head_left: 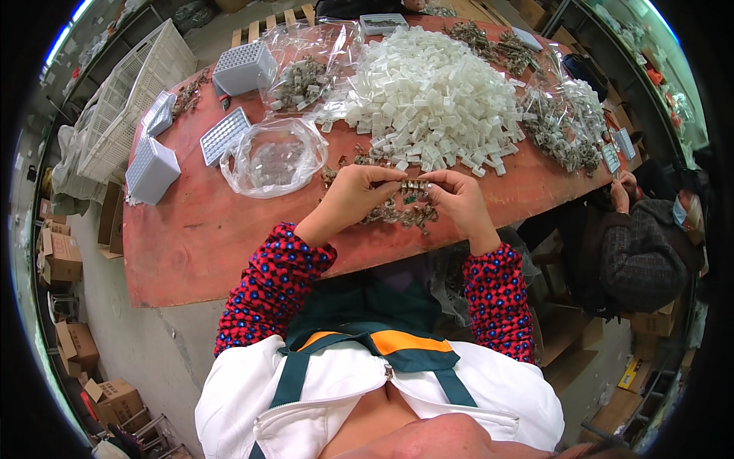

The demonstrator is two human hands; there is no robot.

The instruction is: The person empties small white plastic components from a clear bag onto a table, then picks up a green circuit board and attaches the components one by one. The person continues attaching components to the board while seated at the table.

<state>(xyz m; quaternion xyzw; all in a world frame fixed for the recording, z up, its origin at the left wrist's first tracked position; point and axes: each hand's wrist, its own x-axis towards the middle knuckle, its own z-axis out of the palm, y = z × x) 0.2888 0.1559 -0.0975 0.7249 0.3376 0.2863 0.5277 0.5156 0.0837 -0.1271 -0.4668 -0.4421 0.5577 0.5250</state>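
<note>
Between my two hands, above the near edge of the red table, is a short strip of small brassy metal parts (414,185). My left hand (353,195) pinches its left end between thumb and fingers. At its right end, my right hand (461,200) closes on it in the same way. Just below the strip lies a loose pile of small metal parts (401,216), with a bit of green among them. Beyond my hands rises a big heap of small translucent white plastic pieces (436,92).
On the left stand a clear plastic bag (274,157) of pieces, a white perforated tray (225,136) and white blocks (153,170). Bagged metal parts (302,80) lie farther back. At the right, another person (642,252) works at the table edge. White crates (134,99) stand at the far left.
</note>
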